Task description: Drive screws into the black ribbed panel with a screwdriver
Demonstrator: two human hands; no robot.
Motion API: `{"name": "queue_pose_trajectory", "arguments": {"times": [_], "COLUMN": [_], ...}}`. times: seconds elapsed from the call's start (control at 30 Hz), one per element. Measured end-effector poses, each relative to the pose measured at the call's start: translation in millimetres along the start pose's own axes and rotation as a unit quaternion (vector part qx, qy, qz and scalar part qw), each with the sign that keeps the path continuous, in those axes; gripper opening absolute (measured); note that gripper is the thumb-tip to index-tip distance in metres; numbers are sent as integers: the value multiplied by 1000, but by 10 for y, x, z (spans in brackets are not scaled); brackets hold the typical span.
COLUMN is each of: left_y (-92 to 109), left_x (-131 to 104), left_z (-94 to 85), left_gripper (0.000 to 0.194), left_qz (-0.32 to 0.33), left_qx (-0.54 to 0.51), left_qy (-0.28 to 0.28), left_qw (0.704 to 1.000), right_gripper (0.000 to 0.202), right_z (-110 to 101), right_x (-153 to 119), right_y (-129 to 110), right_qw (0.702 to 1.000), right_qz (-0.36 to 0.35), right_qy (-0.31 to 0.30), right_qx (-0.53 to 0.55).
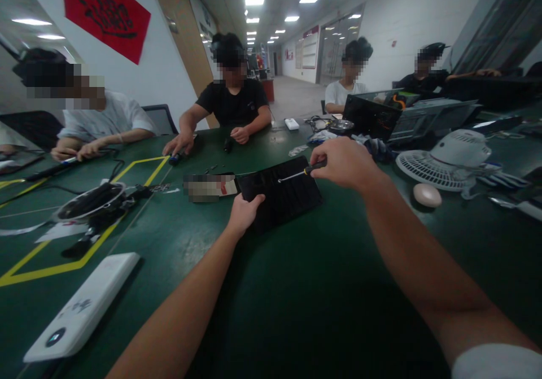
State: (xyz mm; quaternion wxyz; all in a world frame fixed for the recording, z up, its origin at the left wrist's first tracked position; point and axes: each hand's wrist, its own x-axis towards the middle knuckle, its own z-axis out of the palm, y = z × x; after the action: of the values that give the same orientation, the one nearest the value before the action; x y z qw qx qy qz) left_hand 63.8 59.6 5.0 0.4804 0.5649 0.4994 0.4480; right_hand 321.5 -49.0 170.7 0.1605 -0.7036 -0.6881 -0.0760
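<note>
A flat black panel (292, 198) lies slightly tilted over the green table (262, 288), in the middle of the view. My left hand (246, 212) grips its left edge, with the thumb on top. My right hand (342, 161) holds a screwdriver (315, 167) by its black and yellow handle. The shaft points left, and its tip is over the panel's upper part; whether it touches a screw is too small to tell. Just left of the panel is a pale item with a red mark (228, 186), partly blurred out. Several small dark pieces lie behind it.
A white power bank (84, 305) lies front left, near a round frame with cables (91, 201). On the right are a white fan (436, 161) and a pale mouse (427, 195). Opened computer cases (370, 117) stand at the back right. Several people sit around the table.
</note>
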Motion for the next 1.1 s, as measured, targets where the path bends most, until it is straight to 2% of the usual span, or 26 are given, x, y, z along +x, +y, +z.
{"name": "queue_pose_trajectory", "arguments": {"times": [0.33, 0.63, 1.1], "left_y": [18, 3, -9], "left_x": [-13, -8, 10], "left_z": [21, 26, 21], "left_gripper": [45, 42, 43], "left_qz": [-6, -4, 6], "left_qx": [-9, -14, 3], "left_qy": [-3, -3, 12], "left_qw": [1000, 1000, 1000], "right_gripper": [18, 20, 19], "right_z": [8, -20, 9], "right_x": [-21, -5, -38], "right_y": [-25, -11, -68], "right_qw": [1000, 999, 999], "right_qz": [9, 24, 30], "right_qy": [7, -23, -12], "right_qx": [-3, -2, -4]}}
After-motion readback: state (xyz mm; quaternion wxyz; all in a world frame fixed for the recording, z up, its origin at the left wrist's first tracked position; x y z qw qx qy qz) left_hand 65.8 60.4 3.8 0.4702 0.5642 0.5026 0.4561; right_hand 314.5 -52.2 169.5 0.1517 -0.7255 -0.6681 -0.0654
